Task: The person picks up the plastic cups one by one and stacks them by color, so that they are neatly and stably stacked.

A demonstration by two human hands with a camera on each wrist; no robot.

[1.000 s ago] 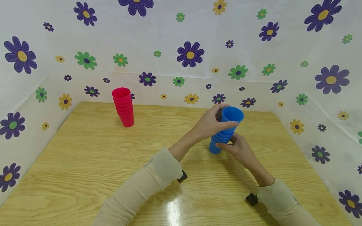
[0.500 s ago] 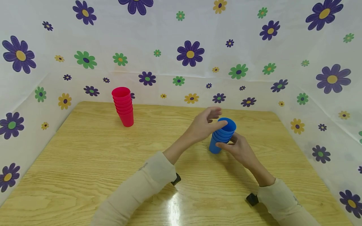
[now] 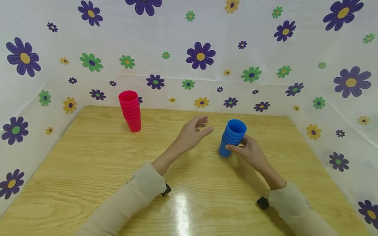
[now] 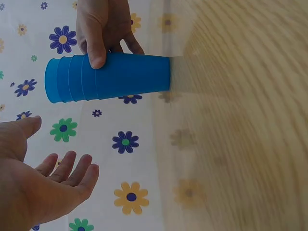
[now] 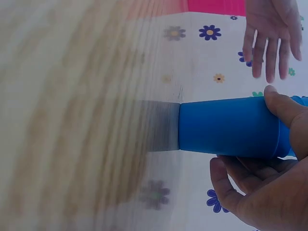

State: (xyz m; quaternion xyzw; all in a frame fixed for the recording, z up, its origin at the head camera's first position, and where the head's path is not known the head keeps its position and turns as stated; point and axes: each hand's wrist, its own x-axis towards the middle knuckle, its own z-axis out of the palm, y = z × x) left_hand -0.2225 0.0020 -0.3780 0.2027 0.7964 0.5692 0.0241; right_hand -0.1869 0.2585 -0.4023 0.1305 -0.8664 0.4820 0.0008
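Observation:
A stack of nested blue cups [image 3: 230, 139] stands upright on the wooden table, right of the middle. My right hand [image 3: 251, 152] grips the stack from its right side, thumb across the near face; in the right wrist view the thumb and fingers [image 5: 226, 187] lie on either side of the cup. To the left of the stack, my left hand [image 3: 193, 134] hovers above the table with fingers loosely extended and nothing in them. The left wrist view shows a gap between that hand [image 4: 48, 187] and the blue cups [image 4: 110, 77].
At the back left of the table [image 3: 118, 170] stands a stack of nested red cups [image 3: 131, 111]. A white flower-patterned sheet [image 3: 177, 32] rises behind the table and along both sides.
My left hand has let go of the top blue cup and drawn away to the left. That cup has sunk down into the stack. My right hand still holds the stack.

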